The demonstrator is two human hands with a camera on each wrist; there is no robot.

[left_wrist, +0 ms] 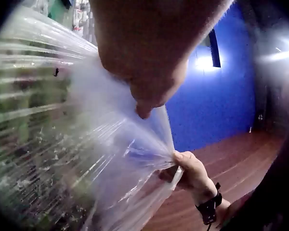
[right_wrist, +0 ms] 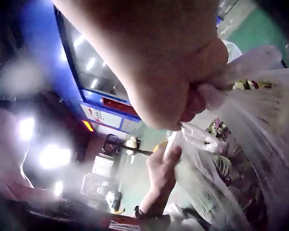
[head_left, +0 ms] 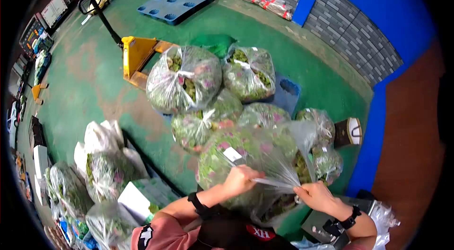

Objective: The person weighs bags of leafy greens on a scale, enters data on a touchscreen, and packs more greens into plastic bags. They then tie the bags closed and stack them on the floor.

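In the head view a big clear plastic bag (head_left: 217,155), packed with leafy greens with purple parts, stands right before the person; a white label (head_left: 232,154) lies on its top. My left hand (head_left: 241,180) grips a gathered strip of the bag's mouth. On the other side, my right hand (head_left: 317,196) pinches the bunched plastic, and the film is stretched taut between both hands. The left wrist view shows the right hand (left_wrist: 190,168) with plastic folds in its fingers. In the right wrist view the left hand (right_wrist: 161,171) holds the other end of the film.
Tied bags of greens (head_left: 184,79) stand on a blue pallet (head_left: 287,91) ahead. A yellow pallet jack (head_left: 135,58) is beyond them. More filled bags (head_left: 104,174) sit at the left. A brown carton (head_left: 343,132) and small bags (head_left: 326,162) stand at the right, near the blue wall.
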